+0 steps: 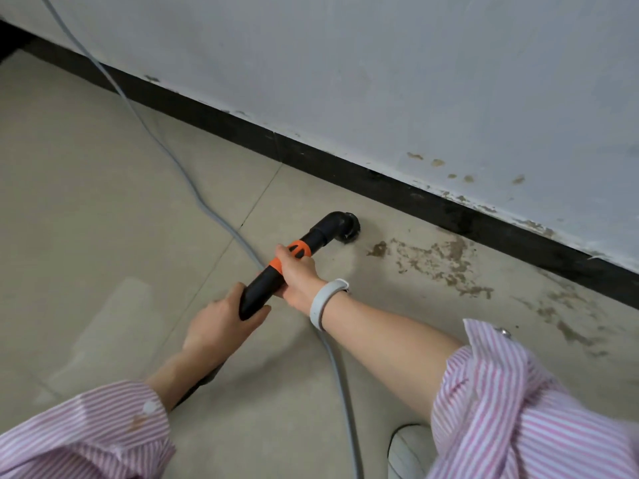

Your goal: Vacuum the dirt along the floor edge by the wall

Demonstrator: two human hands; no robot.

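Observation:
A black vacuum wand (318, 235) with an orange collar runs from my hands to a round brush nozzle (350, 228) that rests on the beige floor tiles, a short way out from the black skirting board (415, 195). My right hand (299, 271) grips the wand around the orange collar. My left hand (221, 323) grips the wand's lower black end. Brown dirt (439, 262) is spread over the floor just right of the nozzle and continues along the skirting toward the lower right.
A grey cable (166, 150) trails from the upper left across the floor, passes under the wand and runs down to the bottom edge. The white wall (380, 81) is stained near its base. A white shoe (409, 451) shows at the bottom.

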